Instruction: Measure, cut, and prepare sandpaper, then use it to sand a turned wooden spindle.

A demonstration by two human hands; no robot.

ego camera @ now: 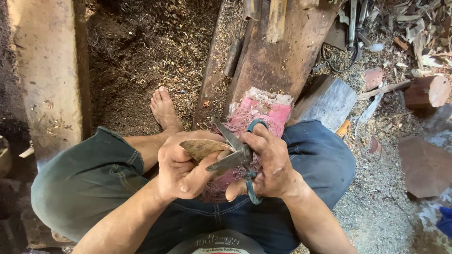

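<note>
Head view: right hand (266,162) hides scissors' (235,153) handles; leaf-shaped piece (202,148) partly covered.

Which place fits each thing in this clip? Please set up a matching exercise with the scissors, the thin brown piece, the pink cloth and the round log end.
Things:
1. scissors
2. thin brown piece
3. pink cloth
4. round log end

Places:
A. draped on the wooden block ahead of the hands
B. far right, on the littered ground
C. in the right hand, blades open
D. in the left hand

Pairs: 1-C, 2-D, 3-A, 4-B
</note>
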